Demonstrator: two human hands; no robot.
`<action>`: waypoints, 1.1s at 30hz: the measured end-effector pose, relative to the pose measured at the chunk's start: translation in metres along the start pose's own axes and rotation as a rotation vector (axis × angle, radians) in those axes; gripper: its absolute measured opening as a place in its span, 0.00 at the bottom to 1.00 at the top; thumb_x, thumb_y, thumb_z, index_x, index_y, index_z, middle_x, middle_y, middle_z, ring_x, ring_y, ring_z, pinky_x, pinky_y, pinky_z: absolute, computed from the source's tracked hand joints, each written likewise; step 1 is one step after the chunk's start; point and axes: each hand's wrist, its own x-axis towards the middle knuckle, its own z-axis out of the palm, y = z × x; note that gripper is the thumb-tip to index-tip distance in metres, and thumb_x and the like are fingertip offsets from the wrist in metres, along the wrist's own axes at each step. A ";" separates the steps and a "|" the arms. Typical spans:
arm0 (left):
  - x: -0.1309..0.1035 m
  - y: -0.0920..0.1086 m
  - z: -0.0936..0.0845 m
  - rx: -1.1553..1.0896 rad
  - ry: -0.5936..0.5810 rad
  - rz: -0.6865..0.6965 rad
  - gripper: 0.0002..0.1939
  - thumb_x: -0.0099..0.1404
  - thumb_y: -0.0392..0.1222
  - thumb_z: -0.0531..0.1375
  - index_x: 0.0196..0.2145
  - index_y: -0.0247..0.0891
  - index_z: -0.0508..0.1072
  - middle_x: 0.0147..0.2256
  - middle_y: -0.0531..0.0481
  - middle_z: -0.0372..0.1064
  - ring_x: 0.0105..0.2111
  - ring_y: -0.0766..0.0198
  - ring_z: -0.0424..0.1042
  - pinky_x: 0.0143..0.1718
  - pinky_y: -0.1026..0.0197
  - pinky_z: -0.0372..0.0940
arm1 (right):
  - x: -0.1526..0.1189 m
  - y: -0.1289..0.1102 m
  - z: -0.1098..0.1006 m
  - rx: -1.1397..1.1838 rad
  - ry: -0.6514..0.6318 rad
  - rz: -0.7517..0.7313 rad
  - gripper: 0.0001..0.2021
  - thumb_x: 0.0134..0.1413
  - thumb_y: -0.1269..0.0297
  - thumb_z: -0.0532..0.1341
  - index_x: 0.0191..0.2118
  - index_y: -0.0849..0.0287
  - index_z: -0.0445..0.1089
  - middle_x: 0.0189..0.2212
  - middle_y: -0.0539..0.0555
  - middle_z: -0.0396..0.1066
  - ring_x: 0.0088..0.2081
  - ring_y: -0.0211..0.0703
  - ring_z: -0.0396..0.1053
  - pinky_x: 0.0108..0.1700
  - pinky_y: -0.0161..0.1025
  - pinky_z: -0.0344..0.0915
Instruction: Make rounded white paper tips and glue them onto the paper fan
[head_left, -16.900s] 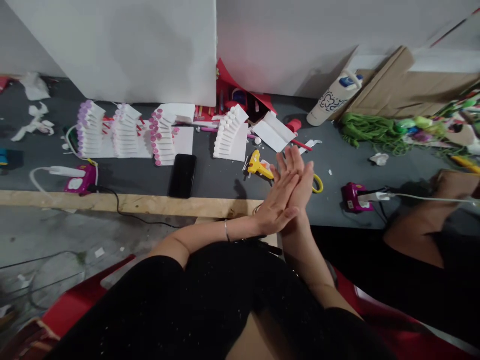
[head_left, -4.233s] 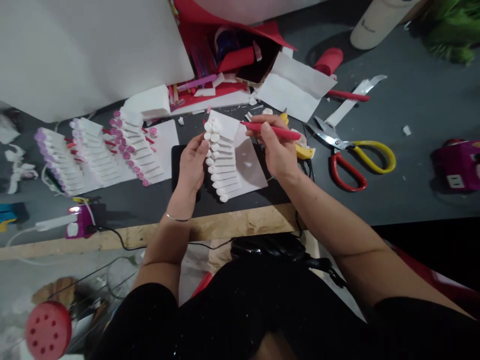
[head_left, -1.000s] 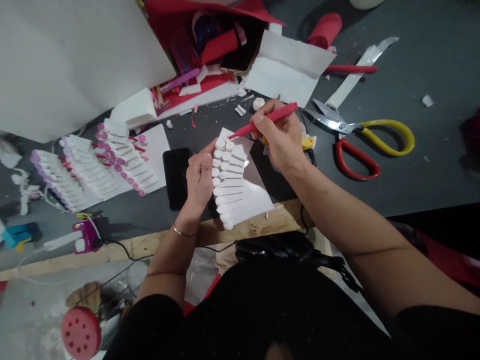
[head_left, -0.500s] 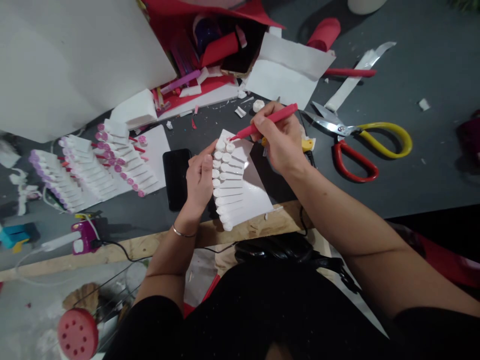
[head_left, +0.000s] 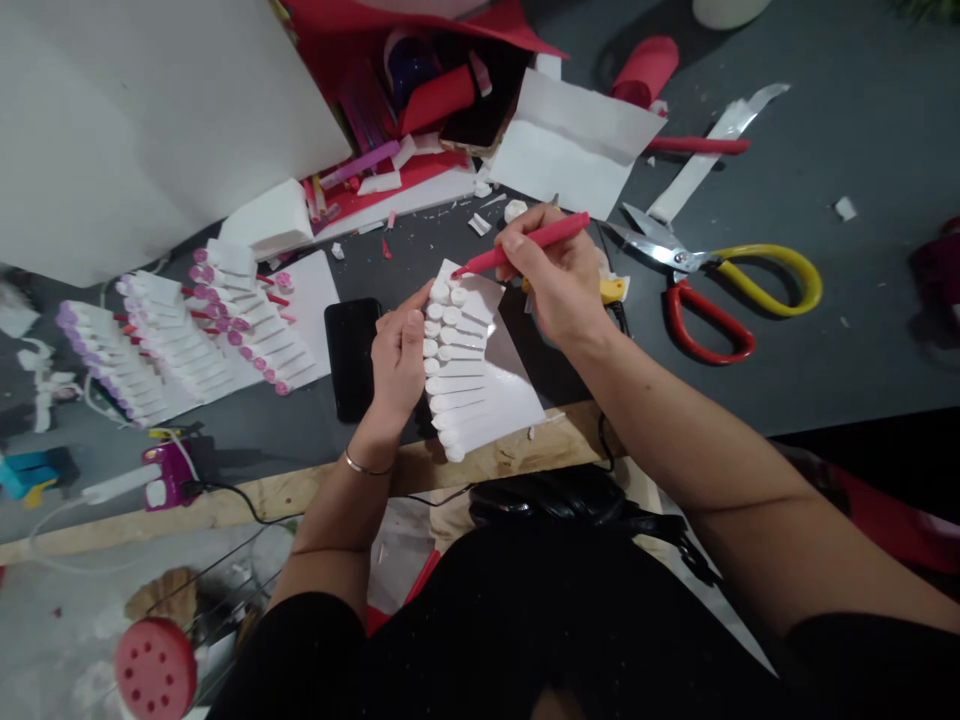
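Note:
My right hand point(head_left: 555, 270) is closed around a red marker point(head_left: 551, 232). The marker's tip touches the top end of a white card point(head_left: 499, 400), near its uppermost white round-headed pieces. Two columns of these white heads point(head_left: 451, 316) run down the card's left part. My left hand point(head_left: 401, 350) grips the card's left edge, thumb on top and the other fingers partly hidden. Farther left lie similar rows with pink heads point(head_left: 234, 338) and purple heads point(head_left: 82, 340).
A black phone point(head_left: 352, 360) lies left of my left hand. Open scissors point(head_left: 690, 265) with red and yellow handles are at the right. Behind are a folded white paper point(head_left: 574, 140) and a red roll point(head_left: 646, 70). A purple glue gun point(head_left: 171, 474) sits at the front left edge.
The red marker and my right hand have shifted slightly left, and the tip has moved a little up and left on the card. My left hand and the card are almost unchanged.

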 end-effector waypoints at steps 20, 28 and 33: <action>0.001 -0.003 0.001 0.001 0.016 0.026 0.31 0.77 0.67 0.49 0.55 0.46 0.82 0.53 0.47 0.82 0.48 0.57 0.79 0.57 0.50 0.69 | 0.001 -0.001 0.001 0.024 -0.001 -0.045 0.27 0.53 0.30 0.67 0.35 0.51 0.68 0.32 0.49 0.70 0.33 0.42 0.73 0.39 0.47 0.79; 0.001 -0.003 0.000 -0.007 0.009 0.035 0.29 0.77 0.66 0.49 0.55 0.47 0.82 0.53 0.47 0.82 0.49 0.57 0.79 0.56 0.51 0.69 | 0.002 0.004 -0.002 0.052 0.006 -0.078 0.25 0.55 0.33 0.67 0.34 0.52 0.68 0.31 0.48 0.69 0.34 0.41 0.74 0.39 0.46 0.79; 0.001 -0.006 0.000 -0.008 0.014 0.043 0.29 0.77 0.65 0.50 0.55 0.48 0.81 0.53 0.47 0.82 0.48 0.58 0.79 0.56 0.51 0.69 | 0.002 0.003 -0.002 0.014 0.010 -0.052 0.26 0.54 0.31 0.67 0.35 0.51 0.69 0.31 0.49 0.70 0.33 0.41 0.74 0.39 0.47 0.79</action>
